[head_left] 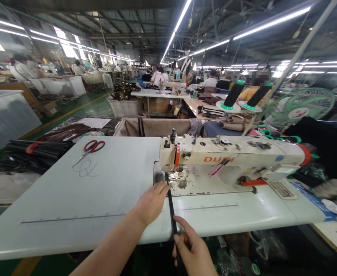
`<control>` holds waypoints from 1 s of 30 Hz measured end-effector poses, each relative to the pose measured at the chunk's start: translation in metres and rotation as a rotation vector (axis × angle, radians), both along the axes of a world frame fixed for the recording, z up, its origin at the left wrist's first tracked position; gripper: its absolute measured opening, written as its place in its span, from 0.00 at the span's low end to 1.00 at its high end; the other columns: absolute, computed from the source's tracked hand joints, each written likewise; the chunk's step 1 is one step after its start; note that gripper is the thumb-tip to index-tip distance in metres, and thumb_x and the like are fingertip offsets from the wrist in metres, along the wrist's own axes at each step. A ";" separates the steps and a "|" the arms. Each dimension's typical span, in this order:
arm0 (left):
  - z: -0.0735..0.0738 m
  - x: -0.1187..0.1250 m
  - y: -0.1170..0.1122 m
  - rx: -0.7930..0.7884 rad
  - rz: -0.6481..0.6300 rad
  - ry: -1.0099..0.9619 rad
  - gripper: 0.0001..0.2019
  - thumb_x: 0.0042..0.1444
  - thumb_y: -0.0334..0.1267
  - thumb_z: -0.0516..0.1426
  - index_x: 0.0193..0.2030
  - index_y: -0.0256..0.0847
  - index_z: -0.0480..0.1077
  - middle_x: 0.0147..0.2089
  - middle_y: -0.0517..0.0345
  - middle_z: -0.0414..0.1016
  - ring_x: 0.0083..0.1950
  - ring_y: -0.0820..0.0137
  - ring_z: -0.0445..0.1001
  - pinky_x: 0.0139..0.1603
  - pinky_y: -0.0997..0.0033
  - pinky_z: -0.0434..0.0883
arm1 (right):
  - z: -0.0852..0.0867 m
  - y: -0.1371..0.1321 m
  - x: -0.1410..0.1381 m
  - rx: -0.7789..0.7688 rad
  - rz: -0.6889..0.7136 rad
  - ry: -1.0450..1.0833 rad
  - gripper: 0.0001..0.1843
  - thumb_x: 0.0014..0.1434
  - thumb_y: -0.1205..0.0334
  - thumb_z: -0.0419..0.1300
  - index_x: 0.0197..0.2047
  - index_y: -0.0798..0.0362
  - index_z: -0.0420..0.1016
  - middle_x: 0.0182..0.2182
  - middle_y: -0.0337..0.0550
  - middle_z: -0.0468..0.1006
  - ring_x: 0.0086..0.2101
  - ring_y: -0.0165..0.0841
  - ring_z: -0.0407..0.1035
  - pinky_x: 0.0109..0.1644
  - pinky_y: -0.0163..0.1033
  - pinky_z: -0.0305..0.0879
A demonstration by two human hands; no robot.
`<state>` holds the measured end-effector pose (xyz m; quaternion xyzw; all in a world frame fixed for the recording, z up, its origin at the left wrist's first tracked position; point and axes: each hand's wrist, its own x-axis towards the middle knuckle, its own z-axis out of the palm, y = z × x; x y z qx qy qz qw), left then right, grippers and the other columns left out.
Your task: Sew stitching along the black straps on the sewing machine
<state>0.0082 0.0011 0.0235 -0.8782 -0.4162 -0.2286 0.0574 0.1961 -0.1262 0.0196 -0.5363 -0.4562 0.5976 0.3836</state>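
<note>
A narrow black strap (pixel 171 205) runs from under the needle area of the white sewing machine (pixel 197 153) toward me and over the table's front edge. My left hand (pixel 154 201) lies beside the presser foot, its closed fingers at the strap's far end; the fingertips are partly hidden. At the table edge my right hand (pixel 190 245) pinches the strap between thumb and fingers. Red-handled scissors (pixel 90 150) and a loose thread (pixel 86 168) lie on the white sewing table (pixel 122 153) to the left.
Bundled black strips (pixel 33 151) are stacked left of the table. A fabric-lined bin (pixel 159 126) stands behind it. Black thread cones (pixel 234 95) and a green fan (pixel 300 107) are at the right. Other people sit at machines farther back.
</note>
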 end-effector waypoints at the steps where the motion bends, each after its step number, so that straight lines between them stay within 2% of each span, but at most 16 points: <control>1: 0.000 0.000 0.000 -0.005 0.003 -0.003 0.26 0.59 0.19 0.47 0.63 0.35 0.67 0.64 0.43 0.74 0.66 0.60 0.74 0.71 0.55 0.70 | 0.002 0.001 -0.001 0.007 -0.004 -0.006 0.49 0.58 0.26 0.61 0.70 0.53 0.67 0.22 0.32 0.73 0.21 0.32 0.68 0.29 0.40 0.70; 7: -0.002 0.001 0.002 -0.041 0.006 -0.019 0.27 0.58 0.18 0.47 0.63 0.36 0.67 0.66 0.44 0.73 0.69 0.61 0.71 0.73 0.55 0.68 | 0.017 0.008 -0.002 0.028 0.003 -0.086 0.40 0.63 0.36 0.61 0.70 0.53 0.67 0.23 0.32 0.72 0.21 0.32 0.67 0.28 0.38 0.71; 12: -0.006 0.001 0.004 -0.027 0.014 -0.016 0.28 0.57 0.17 0.47 0.63 0.36 0.67 0.66 0.44 0.73 0.70 0.61 0.70 0.73 0.54 0.68 | 0.017 0.016 -0.001 0.052 0.035 -0.182 0.33 0.66 0.44 0.58 0.69 0.51 0.68 0.23 0.33 0.73 0.20 0.32 0.68 0.29 0.38 0.72; 16: -0.006 0.001 0.003 -0.005 0.032 -0.019 0.29 0.57 0.17 0.46 0.64 0.36 0.66 0.67 0.44 0.72 0.69 0.61 0.71 0.73 0.55 0.68 | 0.016 0.025 -0.002 0.053 0.068 -0.231 0.33 0.66 0.47 0.57 0.70 0.50 0.68 0.23 0.33 0.74 0.19 0.33 0.68 0.28 0.38 0.72; 24: -0.004 0.001 0.003 0.067 0.008 -0.020 0.23 0.59 0.19 0.49 0.58 0.36 0.71 0.61 0.44 0.77 0.64 0.60 0.76 0.71 0.53 0.70 | 0.032 0.037 -0.002 0.094 0.095 -0.313 0.30 0.66 0.53 0.54 0.68 0.55 0.70 0.23 0.35 0.73 0.19 0.34 0.68 0.29 0.39 0.70; 30: 0.000 0.000 0.004 0.060 -0.014 -0.058 0.23 0.61 0.20 0.49 0.58 0.37 0.73 0.60 0.46 0.78 0.64 0.61 0.76 0.74 0.52 0.67 | 0.033 0.041 -0.004 0.106 0.096 -0.348 0.29 0.66 0.54 0.54 0.66 0.55 0.72 0.22 0.36 0.74 0.19 0.35 0.69 0.29 0.40 0.68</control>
